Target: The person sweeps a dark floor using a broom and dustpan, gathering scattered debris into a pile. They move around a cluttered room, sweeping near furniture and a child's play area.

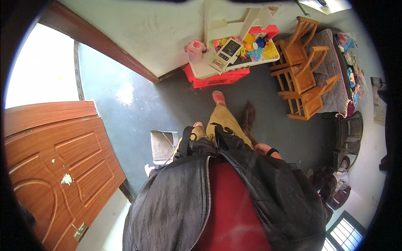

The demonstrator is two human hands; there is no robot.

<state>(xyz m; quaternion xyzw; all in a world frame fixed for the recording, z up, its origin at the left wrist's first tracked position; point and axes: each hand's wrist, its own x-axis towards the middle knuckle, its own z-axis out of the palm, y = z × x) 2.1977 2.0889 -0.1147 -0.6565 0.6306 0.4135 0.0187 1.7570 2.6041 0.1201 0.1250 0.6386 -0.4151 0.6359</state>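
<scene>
My right hand, with a black band at the wrist, is closed around the handle of a brown broom. The broom's blurred head is low over the dark floor, to the right of my feet. At the left edge of my black jacket, only part of my left hand shows. Just beyond it is a grey dustpan, and a thin rod runs from the dustpan's side towards this hand. Jacket and sleeve hide the grip, so whether the fingers hold the rod cannot be told.
A white children's table ahead bears toys and a toy cash register. Wooden chairs stand at right beside a grey-covered bed or couch. Shoes sit by the right wall. An open brown door and doorway are at left.
</scene>
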